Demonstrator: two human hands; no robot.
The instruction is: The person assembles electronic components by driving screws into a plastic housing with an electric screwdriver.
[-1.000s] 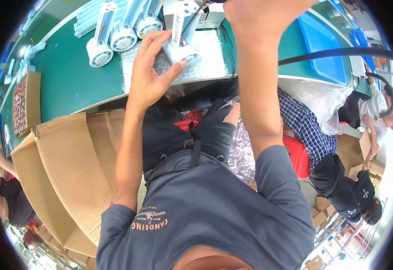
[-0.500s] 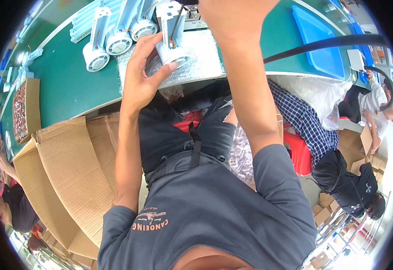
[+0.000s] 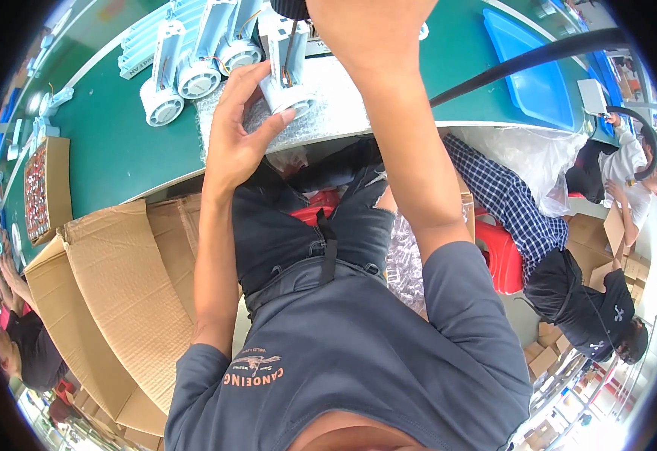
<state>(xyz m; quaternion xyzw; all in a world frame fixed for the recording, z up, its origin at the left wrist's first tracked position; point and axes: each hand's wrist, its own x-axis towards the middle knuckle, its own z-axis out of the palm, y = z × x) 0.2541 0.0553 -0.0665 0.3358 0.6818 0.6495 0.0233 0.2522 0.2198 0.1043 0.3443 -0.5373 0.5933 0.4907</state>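
Observation:
My left hand [image 3: 236,139] is curled round the lower end of a light blue fan housing [image 3: 274,84], thumb and fingers on its sides. The housing's long trough holds thin wires, and its round end is towards me. At the top edge my right hand [image 3: 373,37] is closed, its fingers mostly out of sight. Beside it shows the black nose of an electric screwdriver [image 3: 291,7], its thin dark bit pointing down into the housing. More fan housings [image 3: 164,105] with round grilles lie to the left. Clear bubble wrap [image 3: 328,98] is under the work.
A cardboard tray of small parts [image 3: 39,192] stands at the left of the green table [image 3: 118,154]. On the right lies a blue tray [image 3: 528,71], with a black cable [image 3: 524,69] crossing in front. An open carton [image 3: 118,278] sits by my left side. Other people [image 3: 599,316] are at both sides.
My right hand has shifted left, and the screwdriver's black nose now shows more over the housing. The cable has moved up with it. My left hand stays on the housing.

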